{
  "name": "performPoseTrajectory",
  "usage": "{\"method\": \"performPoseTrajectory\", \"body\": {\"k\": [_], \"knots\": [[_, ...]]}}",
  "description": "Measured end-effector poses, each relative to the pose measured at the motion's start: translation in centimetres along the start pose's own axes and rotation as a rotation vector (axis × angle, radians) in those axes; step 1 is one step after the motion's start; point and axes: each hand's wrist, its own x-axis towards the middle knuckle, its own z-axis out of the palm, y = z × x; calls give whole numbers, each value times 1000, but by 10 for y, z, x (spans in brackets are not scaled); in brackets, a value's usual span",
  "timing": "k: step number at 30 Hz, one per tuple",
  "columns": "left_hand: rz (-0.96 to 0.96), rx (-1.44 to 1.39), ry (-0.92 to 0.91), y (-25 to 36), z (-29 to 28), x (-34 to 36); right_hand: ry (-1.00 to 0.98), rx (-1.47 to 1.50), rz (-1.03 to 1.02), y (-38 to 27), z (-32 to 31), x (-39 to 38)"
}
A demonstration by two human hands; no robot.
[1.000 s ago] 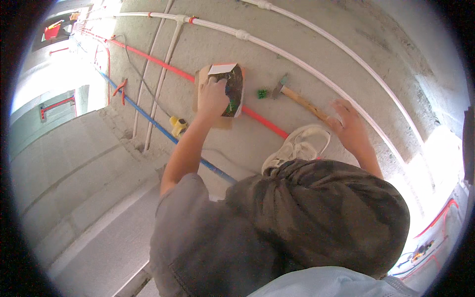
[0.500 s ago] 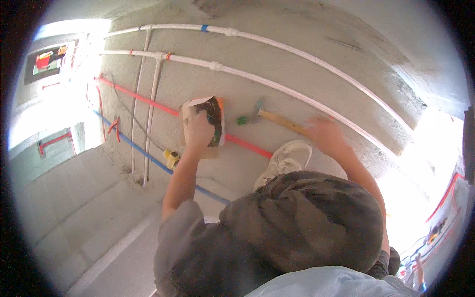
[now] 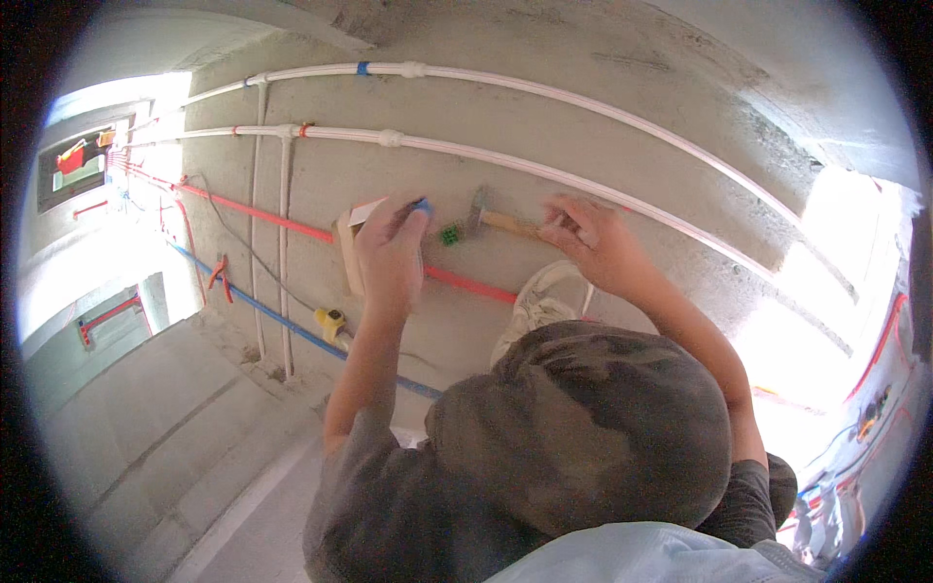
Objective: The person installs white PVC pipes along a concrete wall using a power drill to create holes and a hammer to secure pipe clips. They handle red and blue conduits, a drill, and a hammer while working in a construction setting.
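My left hand (image 3: 389,255) is closed, pinching a small blue piece (image 3: 422,206) that may be a pipe clip; its shape is too small to make out. Partly hidden behind that hand and wrist stands a small open carton (image 3: 347,255) with a white flap. My right hand (image 3: 595,240) has its fingers curled round the wooden handle of a hammer (image 3: 512,224), whose grey head points to the left. Between the two hands, a small green piece (image 3: 450,234) lies on the concrete, close to the hammer head.
A red pipe (image 3: 471,284) passes behind the carton, and a blue pipe (image 3: 292,325) runs nearer. A yellow tool (image 3: 332,322) and red-handled pliers (image 3: 220,278) lie near the blue pipe. White pipes (image 3: 505,160) cross beyond my hands. My shoe (image 3: 546,299) is beside the hammer.
My left hand has come up out of the carton with the small blue piece in its fingers. The hammer has turned slightly with my right hand at its handle. The view has shifted a little.
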Motion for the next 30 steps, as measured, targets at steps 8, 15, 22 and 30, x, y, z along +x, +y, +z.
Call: {"method": "performPoseTrajectory", "body": {"k": [8, 15, 22, 30], "knots": [[-8, -523, -492, 28, 111, 8, 361, 160, -315, -39, -37, 18], [-72, -593, -643, 21, 150, 9, 272, 592, 26, -24, -73, -4], [278, -199, -523, 23, 147, 17, 42, 980, 145, -25, -81, 1], [162, 171, -361, 55, 160, -24, 471, -508, -557, -5, -76, -8]]}}
